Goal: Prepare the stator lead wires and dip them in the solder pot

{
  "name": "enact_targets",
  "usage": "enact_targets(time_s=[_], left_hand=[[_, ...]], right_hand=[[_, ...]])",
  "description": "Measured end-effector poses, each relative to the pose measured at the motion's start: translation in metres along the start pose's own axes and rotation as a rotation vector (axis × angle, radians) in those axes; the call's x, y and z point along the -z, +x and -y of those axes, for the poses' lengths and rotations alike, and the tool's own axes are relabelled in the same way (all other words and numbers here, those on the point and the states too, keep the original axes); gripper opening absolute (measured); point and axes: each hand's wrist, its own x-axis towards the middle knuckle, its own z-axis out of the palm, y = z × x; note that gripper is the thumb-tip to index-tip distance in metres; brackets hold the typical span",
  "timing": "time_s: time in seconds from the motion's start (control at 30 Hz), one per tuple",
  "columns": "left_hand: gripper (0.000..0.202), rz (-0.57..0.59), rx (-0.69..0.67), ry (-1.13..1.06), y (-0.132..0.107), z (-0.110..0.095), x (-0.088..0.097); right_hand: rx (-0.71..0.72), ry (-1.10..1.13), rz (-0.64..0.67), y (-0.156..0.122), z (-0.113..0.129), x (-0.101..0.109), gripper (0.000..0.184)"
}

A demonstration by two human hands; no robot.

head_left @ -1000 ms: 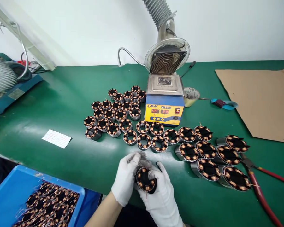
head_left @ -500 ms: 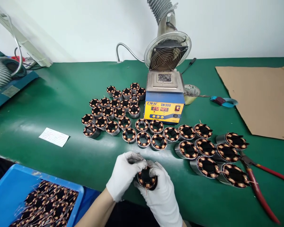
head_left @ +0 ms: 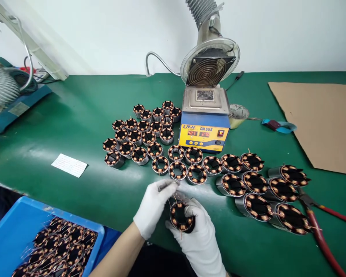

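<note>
Gloves [head_left: 148, 209] of white fabric cover both hands at the desk's [head_left: 109, 204] front edge. The right hand's [head_left: 200, 231] fingers clamp a copper-wound ring [head_left: 181, 226]; the left hand's [head_left: 155, 206], pinched together, have lifted off its rim since the previous frame, baring thin wires [head_left: 175, 197]. Beyond, metal-sided rings [head_left: 178, 177] front a blue-and-yellow unit [head_left: 203, 139] labelled "CM558".
</note>
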Motion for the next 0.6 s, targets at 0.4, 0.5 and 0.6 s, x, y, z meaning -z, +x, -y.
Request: enact_targets(time_s=[0.4, 0.5, 0.6], left_hand=[[0.02, 0.154, -0.212, 0.275, 0.002, 0.012, 0.015], [0.034, -0.049, -0.166, 0.161, -0.005, 0.02, 0.022], [0.033, -0.191, -0.294, 0.419, -0.017, 0.034, 0.045]], right_hand=[[-0.016, 0.072, -0.021, -0.001, -0.002, -0.001, 0.034], [-0.028, 0.032, -0.043, -0.007, -0.003, -0.004, 0.048], [-0.188, 0.126, 0.068, -0.01, -0.004, 0.002, 0.05]])
